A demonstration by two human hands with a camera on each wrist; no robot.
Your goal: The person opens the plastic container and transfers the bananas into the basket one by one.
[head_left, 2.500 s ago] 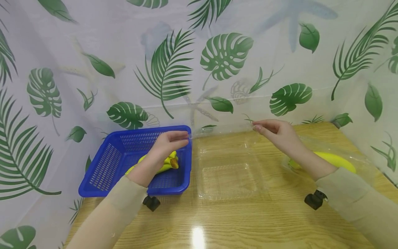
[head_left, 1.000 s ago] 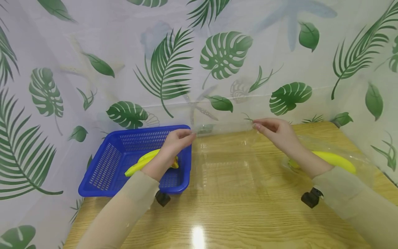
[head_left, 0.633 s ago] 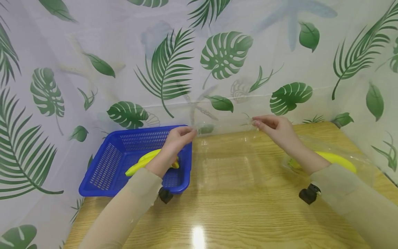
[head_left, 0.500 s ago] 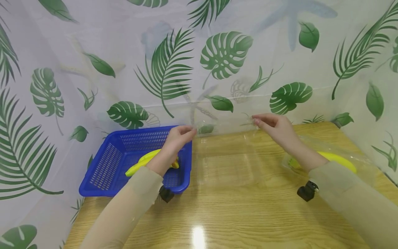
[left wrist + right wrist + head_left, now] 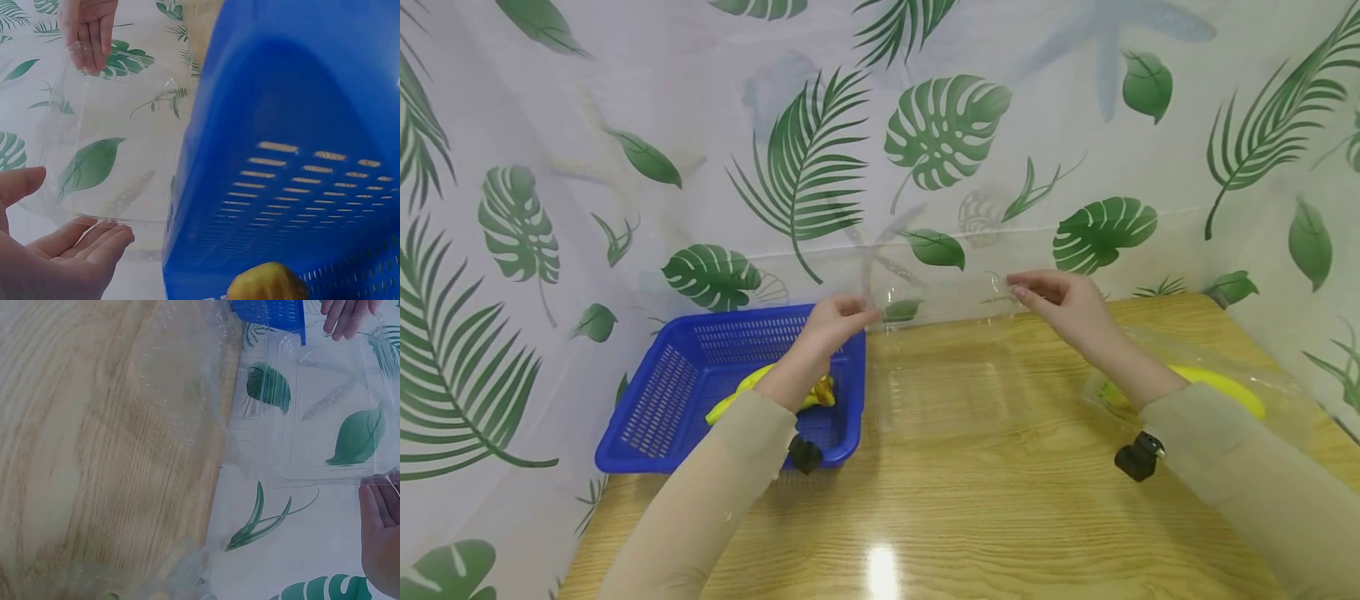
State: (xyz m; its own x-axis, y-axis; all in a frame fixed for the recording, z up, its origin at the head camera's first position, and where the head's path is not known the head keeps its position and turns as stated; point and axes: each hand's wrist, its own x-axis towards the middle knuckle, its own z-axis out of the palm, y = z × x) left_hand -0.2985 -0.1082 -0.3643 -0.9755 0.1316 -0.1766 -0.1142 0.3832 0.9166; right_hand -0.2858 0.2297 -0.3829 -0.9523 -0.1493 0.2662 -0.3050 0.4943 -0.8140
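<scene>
Plastic, clear enough to show the leaf print through it, spans the gap between both hands: it is the raised lid (image 5: 943,298) of a box (image 5: 951,396) in the middle of the frame. At the lid's left side the left hand (image 5: 835,323) has its fingers extended against the rim, with the thumb held apart from them. At the opposite side, right of centre, the right hand (image 5: 1063,308) pinches the edge between thumb and fingertips. Below the lid, the box's base shows wood grain through it.

Just left of the box is a blue basket (image 5: 730,318) with slotted walls; yellow bananas (image 5: 739,395) lie in it, partly covered by the left sleeve (image 5: 722,475). At the right of the frame another banana (image 5: 1228,390) lies under or inside a clear wrap (image 5: 1279,379), which of the two I cannot tell; the right sleeve (image 5: 1232,454) crosses in front.

Each wrist carries a small black camera (image 5: 805,454). Everything stands on a wooden table (image 5: 985,525), with a leaf-printed cloth (image 5: 910,42) filling the upper frame.
</scene>
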